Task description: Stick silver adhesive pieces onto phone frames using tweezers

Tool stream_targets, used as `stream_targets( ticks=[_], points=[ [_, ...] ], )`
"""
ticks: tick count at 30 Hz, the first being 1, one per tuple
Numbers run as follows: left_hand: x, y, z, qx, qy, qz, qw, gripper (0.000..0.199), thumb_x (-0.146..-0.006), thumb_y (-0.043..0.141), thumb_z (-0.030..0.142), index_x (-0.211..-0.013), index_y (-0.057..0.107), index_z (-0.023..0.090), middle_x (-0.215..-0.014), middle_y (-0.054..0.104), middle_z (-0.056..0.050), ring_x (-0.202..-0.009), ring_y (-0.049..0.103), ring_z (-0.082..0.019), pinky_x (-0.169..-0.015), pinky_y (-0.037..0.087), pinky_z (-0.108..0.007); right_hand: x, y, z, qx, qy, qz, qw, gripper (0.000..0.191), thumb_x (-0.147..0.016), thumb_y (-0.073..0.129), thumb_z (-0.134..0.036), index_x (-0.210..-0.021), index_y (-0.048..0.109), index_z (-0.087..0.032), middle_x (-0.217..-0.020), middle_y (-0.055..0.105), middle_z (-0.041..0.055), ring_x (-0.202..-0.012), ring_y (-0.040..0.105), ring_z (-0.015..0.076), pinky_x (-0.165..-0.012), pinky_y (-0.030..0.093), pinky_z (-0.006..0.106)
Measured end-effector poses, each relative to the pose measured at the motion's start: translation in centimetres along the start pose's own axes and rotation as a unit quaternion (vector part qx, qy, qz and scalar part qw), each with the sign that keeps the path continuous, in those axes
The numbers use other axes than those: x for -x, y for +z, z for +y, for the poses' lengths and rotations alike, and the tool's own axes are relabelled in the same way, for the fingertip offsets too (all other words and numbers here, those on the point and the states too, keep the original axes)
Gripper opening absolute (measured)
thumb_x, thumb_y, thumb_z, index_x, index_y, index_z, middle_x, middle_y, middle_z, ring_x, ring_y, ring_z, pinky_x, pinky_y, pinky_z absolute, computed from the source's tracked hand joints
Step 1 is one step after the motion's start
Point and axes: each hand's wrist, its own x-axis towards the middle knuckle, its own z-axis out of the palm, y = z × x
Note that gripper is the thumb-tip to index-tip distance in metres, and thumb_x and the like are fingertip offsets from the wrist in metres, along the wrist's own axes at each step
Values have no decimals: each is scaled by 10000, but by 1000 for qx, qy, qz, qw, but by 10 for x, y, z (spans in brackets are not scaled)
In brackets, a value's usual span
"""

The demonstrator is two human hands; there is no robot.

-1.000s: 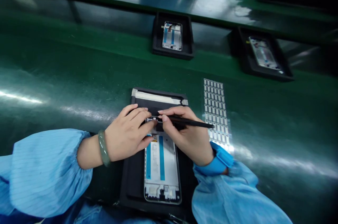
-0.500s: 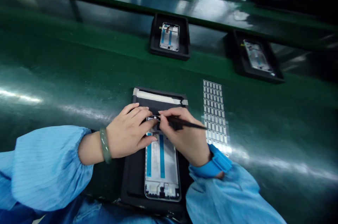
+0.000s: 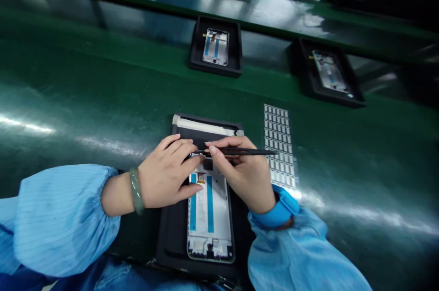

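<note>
A right hand pinches slim black tweezers, tips at the far end of a white phone frame with two blue strips lying in a black moulded tray. The left hand, fingers curled and empty, presses that same far end. A clear sheet of small grey stickers lies just right; two more black trays sit farther off.
</note>
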Motion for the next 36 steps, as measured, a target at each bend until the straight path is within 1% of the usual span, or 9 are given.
stream_targets(
  ticks=[4, 9, 14, 19, 23, 25, 29, 31, 36],
  points=[
    [0, -1, 1, 1, -1, 0, 1000, 424, -856, 518, 420, -1166, 547, 131, -1192, 538, -122, -1208, 436, -272, -1080, 260, -469, 0, -1, -1, -2, -1, 0, 1000, 52, -828, 604, -233, -863, 576, -207, -841, 675, 27, -749, 670, 167, -614, 530, 260],
    [0, -2, 1, -1, 0, 2, 1000, 422, -858, 514, 420, -1164, 549, 131, -1184, 541, -125, -1205, 441, -273, -1079, 260, -473, 1, 3, 0, 43, -19, 11, 999, 55, -825, 605, -241, -870, 581, -220, -838, 665, 21, -725, 667, 170, -644, 530, 285],
    [0, -1, 0, -3, 4, 2, 1000, 435, -869, 502, 421, -1188, 537, 129, -1187, 542, -123, -1213, 433, -277, -1074, 265, -473, 2, 3, 1, 35, 13, 40, 998, 61, -818, 599, -243, -841, 549, -216, -785, 651, 9, -657, 670, 161, -568, 527, 263],
    [1, -1, 1, -3, 4, 2, 1000, 443, -862, 515, 423, -1190, 538, 125, -1186, 540, -122, -1210, 433, -278, -1077, 257, -475, 2, 0, 2, -4, 33, 30, 999, 78, -822, 591, -258, -844, 534, -210, -786, 655, 15, -675, 676, 161, -554, 528, 250],
    [1, 0, 1, -7, 4, 3, 1000, 428, -861, 516, 418, -1171, 549, 123, -1173, 545, -125, -1206, 437, -277, -1073, 265, -471, 1, 2, -2, 57, -14, 33, 998, 42, -808, 586, -207, -829, 551, -217, -786, 646, 9, -667, 659, 156, -599, 517, 269],
    [0, 0, 0, -7, 5, 4, 1000, 424, -860, 514, 418, -1164, 551, 124, -1170, 546, -125, -1207, 439, -275, -1074, 266, -470, 0, 3, -4, 91, -46, 35, 994, 71, -797, 583, -168, -821, 549, -225, -777, 641, 4, -666, 647, 154, -608, 513, 266],
    [1, 1, -1, -11, 10, 9, 1000, 433, -861, 511, 429, -1165, 546, 123, -1171, 549, -124, -1209, 443, -275, -1075, 270, -471, 0, 5, -5, 103, -92, 34, 990, 116, -794, 576, -129, -830, 533, -232, -769, 633, -8, -660, 634, 138, -614, 515, 246],
    [1, 1, -1, -14, 9, 8, 1000, 430, -862, 513, 429, -1169, 544, 130, -1175, 550, -123, -1209, 443, -275, -1072, 276, -476, 0, 5, -2, 86, -78, 34, 993, 92, -804, 576, -148, -828, 540, -229, -768, 637, -5, -664, 642, 140, -609, 516, 249],
    [1, 1, -2, -14, 10, 9, 1000, 429, -850, 534, 429, -1164, 544, 138, -1175, 551, -125, -1203, 449, -278, -1064, 289, -482, 1, 2, 4, -10, 11, 22, 1000, 59, -823, 585, -239, -848, 537, -214, -803, 660, 19, -701, 672, 160, -595, 534, 262]
  ],
)
